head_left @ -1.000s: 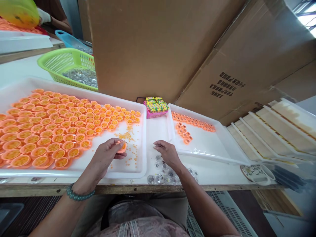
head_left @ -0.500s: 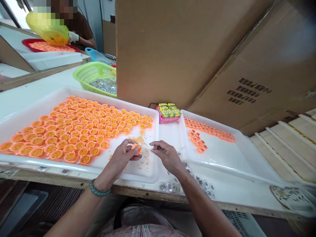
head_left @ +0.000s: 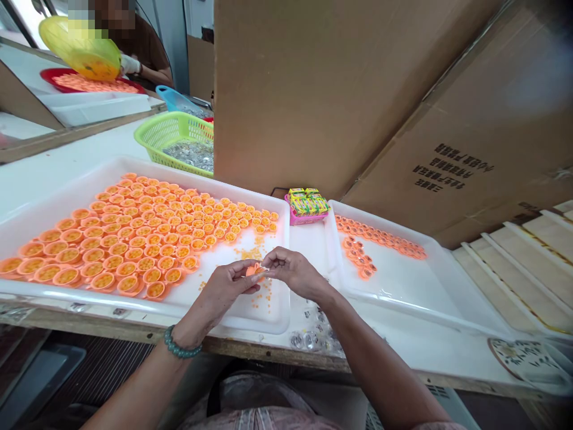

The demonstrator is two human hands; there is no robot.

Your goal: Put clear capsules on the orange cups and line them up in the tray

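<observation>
My left hand (head_left: 226, 288) pinches a small orange cup (head_left: 253, 270) over the near right corner of a big white tray (head_left: 277, 310). My right hand (head_left: 290, 272) meets it from the right, fingertips pinched at the cup's rim on something small that I cannot make out. Many filled orange cups (head_left: 134, 239) stand in rows across that tray, with loose yellow beads (head_left: 262, 295) scattered below my hands. Small clear lids (head_left: 308, 337) lie on the table near my right wrist.
A second white tray (head_left: 403, 292) at the right holds a few orange cups (head_left: 371, 242). A pink box (head_left: 307, 206), a green basket (head_left: 174, 140) and tall cardboard sheets (head_left: 313, 89) stand behind. Another person (head_left: 138, 51) with a yellow bowl (head_left: 80, 51) works at the far left.
My right hand has come up from the clear lids and moved left to the orange cup held by my left hand. The view has shifted left.
</observation>
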